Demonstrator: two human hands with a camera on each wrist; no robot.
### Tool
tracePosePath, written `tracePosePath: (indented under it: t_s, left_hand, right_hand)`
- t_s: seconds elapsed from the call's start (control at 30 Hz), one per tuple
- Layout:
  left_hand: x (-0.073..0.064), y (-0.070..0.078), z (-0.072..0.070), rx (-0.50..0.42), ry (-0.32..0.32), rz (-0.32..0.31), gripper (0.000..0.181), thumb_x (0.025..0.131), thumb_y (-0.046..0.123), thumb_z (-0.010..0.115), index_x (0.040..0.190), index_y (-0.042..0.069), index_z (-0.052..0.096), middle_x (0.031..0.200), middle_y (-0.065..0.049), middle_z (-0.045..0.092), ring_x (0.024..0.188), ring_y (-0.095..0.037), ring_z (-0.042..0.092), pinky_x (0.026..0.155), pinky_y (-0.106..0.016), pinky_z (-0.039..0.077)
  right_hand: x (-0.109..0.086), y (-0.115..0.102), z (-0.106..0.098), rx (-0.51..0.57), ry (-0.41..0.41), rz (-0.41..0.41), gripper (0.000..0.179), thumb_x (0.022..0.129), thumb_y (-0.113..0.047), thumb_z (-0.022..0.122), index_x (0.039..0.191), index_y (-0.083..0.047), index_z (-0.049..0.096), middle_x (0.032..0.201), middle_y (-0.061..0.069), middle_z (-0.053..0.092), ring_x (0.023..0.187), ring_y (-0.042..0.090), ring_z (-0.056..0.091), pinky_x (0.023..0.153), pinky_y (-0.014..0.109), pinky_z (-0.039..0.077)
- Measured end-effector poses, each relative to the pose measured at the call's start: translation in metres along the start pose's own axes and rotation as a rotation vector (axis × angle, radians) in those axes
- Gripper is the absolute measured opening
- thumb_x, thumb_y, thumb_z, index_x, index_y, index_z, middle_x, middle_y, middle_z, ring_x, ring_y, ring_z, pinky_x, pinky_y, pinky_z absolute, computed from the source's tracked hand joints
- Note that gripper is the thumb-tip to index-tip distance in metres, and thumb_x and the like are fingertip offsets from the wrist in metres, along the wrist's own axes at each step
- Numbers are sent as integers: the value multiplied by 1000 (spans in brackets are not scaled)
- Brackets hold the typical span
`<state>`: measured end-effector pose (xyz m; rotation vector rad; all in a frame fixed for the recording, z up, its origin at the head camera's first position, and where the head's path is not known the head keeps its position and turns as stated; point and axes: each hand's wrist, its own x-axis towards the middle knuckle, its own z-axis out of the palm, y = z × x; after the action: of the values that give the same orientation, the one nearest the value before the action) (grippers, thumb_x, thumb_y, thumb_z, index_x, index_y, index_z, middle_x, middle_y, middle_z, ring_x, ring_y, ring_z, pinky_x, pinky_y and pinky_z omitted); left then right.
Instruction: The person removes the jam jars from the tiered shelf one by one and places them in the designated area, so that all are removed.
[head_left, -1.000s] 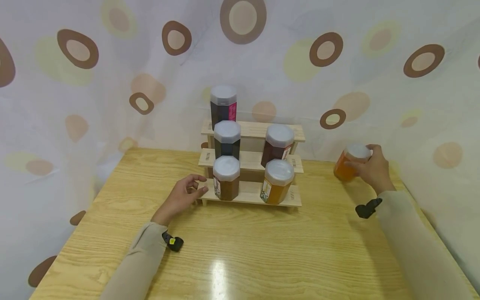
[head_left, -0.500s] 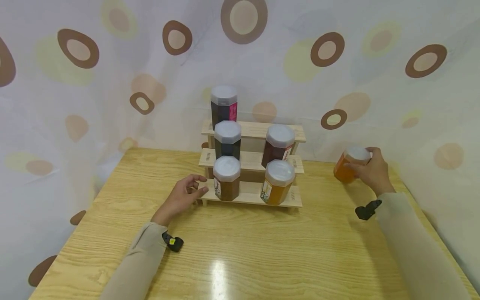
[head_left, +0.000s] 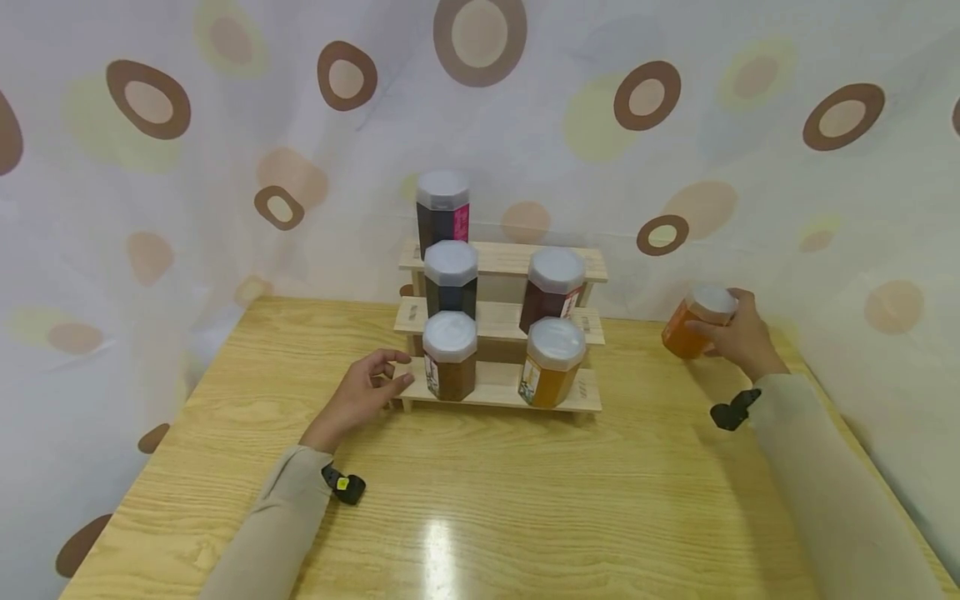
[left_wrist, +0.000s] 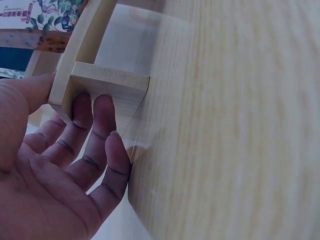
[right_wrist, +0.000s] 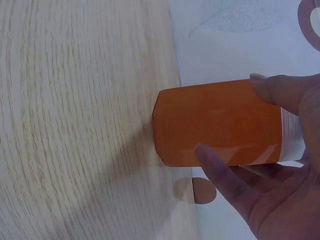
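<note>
At the far right, my right hand [head_left: 744, 340] grips a jar of orange contents with a pale lid [head_left: 681, 332]. In the right wrist view, thumb and fingers lie on opposite sides of the orange jar [right_wrist: 215, 125], near its lid, with its base close over the table. My left hand [head_left: 356, 400] holds the left end of a three-step wooden display rack [head_left: 497, 382]. The left wrist view has the thumb on top of the rack's bottom board [left_wrist: 90, 40] and fingertips curled beneath, by the leg [left_wrist: 110, 82].
On the rack's bottom step stand a brown jar [head_left: 453, 379] and an amber jar [head_left: 558, 385]. Two dark jars, left [head_left: 450, 292] and right [head_left: 542, 304], occupy the middle step. One dark jar with a pink label [head_left: 437, 225] is at top left. A patterned curtain [head_left: 562, 150] hangs behind the table [head_left: 480, 492].
The head view has shifted very slightly. Both hands keep their hold, and the orange jar and the rack stay practically where they were.
</note>
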<state>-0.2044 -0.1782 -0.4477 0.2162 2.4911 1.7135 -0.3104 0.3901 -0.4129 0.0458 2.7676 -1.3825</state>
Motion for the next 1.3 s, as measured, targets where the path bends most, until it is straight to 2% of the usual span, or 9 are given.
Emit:
tracePosePath:
  t_s: [0.13,0.23,0.3,0.37,0.7,1.0,1.07,1.17,1.3]
  left_hand:
    - [-1,-1,0,0,0,7,36,102,12,67,133,-3,59,101,-14,58,84,-34,60,69,-38,53]
    - [6,-17,0,0,3,12,36,102,17,69,134,2,60,101,-12,59,82,-27,59,68,-35,52]
    - [5,-17,-1,6,4,12,35,102,19,69,133,5,61,101,-12,59,81,-25,59,68,-34,52]
    - [6,-18,-1,9,4,13,35,102,20,69,133,6,61,102,-11,59,82,-25,59,69,-34,52]
    - [7,-17,-1,-6,1,24,40,102,20,69,136,1,59,101,-10,59,83,-22,58,70,-35,51]
    - [6,-16,0,-3,6,36,40,102,18,69,136,0,59,101,-10,59,83,-22,57,69,-30,49]
    - [6,-16,0,4,7,40,38,102,18,69,135,1,60,100,-11,59,84,-22,57,70,-30,49]
    - [7,-16,0,9,10,44,36,102,17,69,134,1,61,100,-11,58,84,-23,57,72,-31,49]
    - [7,-16,0,6,11,47,36,102,16,69,133,0,61,99,-10,58,84,-22,56,71,-30,49]
  right_hand:
    - [-1,-6,0,-57,32,6,108,100,-49,63,160,2,-11,156,45,14,132,60,40,88,53,57]
    - [-3,-15,0,-93,108,-4,105,100,-52,60,161,4,-4,158,44,13,137,62,32,102,65,44]
    - [-5,-22,0,-108,161,-16,102,100,-51,60,160,7,2,158,43,13,139,62,26,107,71,33]
    - [-6,-28,-1,-122,215,-32,97,100,-50,60,159,9,9,157,43,15,138,62,27,109,71,30]
    - [-12,-55,-5,-141,305,-55,92,101,-53,57,159,6,17,159,36,20,133,55,40,105,67,40]
    - [-12,-88,0,-92,226,-103,99,98,-62,59,162,-3,13,161,30,27,132,52,44,104,67,41]
    - [-12,-95,2,-82,209,-99,98,97,-62,58,162,-4,14,159,30,30,132,51,44,103,62,45]
    - [-12,-103,8,-73,191,-105,97,97,-63,58,162,-5,16,156,29,36,129,47,46,89,38,56]
    - [-14,-116,14,-61,166,-135,96,96,-64,59,162,-6,19,154,27,40,124,41,49,67,17,49]
